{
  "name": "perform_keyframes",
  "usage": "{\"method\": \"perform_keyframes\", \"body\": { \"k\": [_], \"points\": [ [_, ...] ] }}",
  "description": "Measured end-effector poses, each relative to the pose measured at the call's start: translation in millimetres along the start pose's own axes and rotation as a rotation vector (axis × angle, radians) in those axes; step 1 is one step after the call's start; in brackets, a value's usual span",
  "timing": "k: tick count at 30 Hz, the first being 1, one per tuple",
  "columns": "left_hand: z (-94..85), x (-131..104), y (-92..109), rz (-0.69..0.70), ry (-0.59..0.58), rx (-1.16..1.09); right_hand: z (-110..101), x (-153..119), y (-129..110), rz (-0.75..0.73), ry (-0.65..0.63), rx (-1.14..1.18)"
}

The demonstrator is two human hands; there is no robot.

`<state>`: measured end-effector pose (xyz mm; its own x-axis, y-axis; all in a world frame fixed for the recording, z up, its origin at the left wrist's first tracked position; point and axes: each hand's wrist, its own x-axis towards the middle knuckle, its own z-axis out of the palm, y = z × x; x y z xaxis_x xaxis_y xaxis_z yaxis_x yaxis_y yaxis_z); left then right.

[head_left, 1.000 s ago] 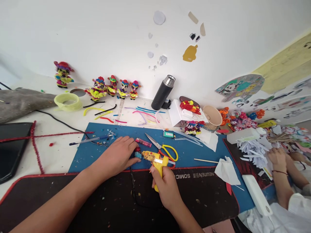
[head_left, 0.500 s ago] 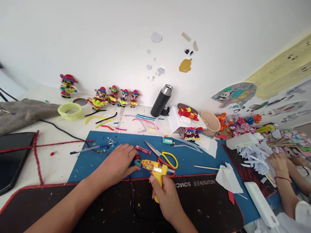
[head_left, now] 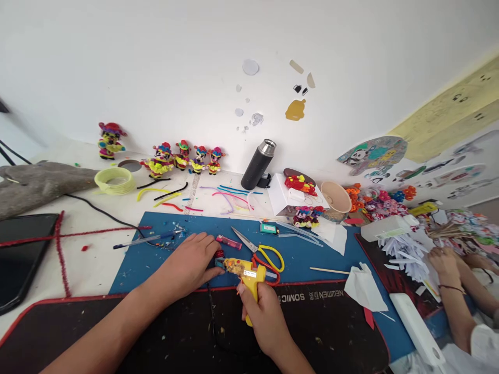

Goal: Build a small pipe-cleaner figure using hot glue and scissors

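Observation:
My right hand (head_left: 259,306) is wrapped round the handle of a yellow glue gun (head_left: 249,275), whose nozzle points left. My left hand (head_left: 195,259) rests on the blue mat (head_left: 156,270), thumb and fingers closed round a small red and blue piece (head_left: 219,258), partly hidden by the fingers. The gun's nozzle is at this piece, by my left thumb. Just above lies a pink lighter (head_left: 229,242). Scissors (head_left: 253,248) with yellow and red handles lie open behind the gun, partly covered by it.
Small figures (head_left: 161,158), a tape roll (head_left: 114,182), pipe cleaners (head_left: 230,191) and a black flask (head_left: 258,165) stand or lie at the back. A pen (head_left: 146,239) is left. Tissue (head_left: 364,288) and a white tool (head_left: 417,327) lie right, near another person's hands (head_left: 446,270).
The glue gun and my right hand have shifted slightly left, bringing the nozzle closer to the small piece. The camera view has tilted a little.

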<state>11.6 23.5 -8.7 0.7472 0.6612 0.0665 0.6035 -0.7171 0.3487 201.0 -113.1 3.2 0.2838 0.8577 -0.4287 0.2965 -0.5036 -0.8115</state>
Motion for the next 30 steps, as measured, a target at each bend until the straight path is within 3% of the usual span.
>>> {"method": "perform_keyframes", "body": {
  "k": [10,30],
  "points": [
    [2.3,-0.5,-2.0,0.026,0.069,-0.023,-1.9,1.4,3.5,-0.024,-0.005,-0.034],
    [6.6,-1.7,-9.8,0.017,0.041,-0.055,-5.2,0.2,4.3,-0.023,0.002,0.005]
  ]
}}
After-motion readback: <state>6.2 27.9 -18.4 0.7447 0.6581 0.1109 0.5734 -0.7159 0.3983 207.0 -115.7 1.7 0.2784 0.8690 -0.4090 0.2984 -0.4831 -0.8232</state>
